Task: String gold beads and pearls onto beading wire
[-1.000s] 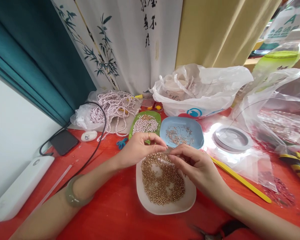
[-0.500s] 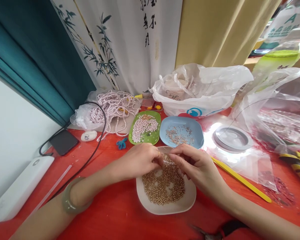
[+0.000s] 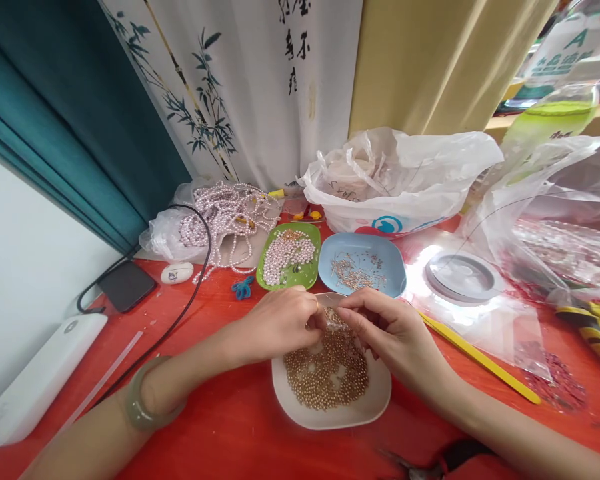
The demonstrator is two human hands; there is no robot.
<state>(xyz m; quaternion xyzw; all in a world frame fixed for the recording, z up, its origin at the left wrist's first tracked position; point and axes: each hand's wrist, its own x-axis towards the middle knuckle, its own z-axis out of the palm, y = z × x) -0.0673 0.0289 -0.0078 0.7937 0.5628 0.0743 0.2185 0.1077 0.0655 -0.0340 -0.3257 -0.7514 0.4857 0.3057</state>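
Note:
A white plate full of small gold beads lies on the red table in front of me. Over its far half, my left hand is closed, fingers curled down and fingertips mostly hidden. Facing it, my right hand pinches thumb against forefinger. Something tiny and clear seems to lie between the two hands, too small to name. Behind the plate stand a green dish with pink pearl beads and a blue dish with gold pins.
Strands of pink pearls heap at the back left. A white plastic bag stands behind the dishes. On the right lie a wire spool, a yellow stick and pliers. A black cable runs by my left arm.
Both hands keep the same pinched pose over the gold beads. The whole view has shifted very slightly; nothing else visibly differs.

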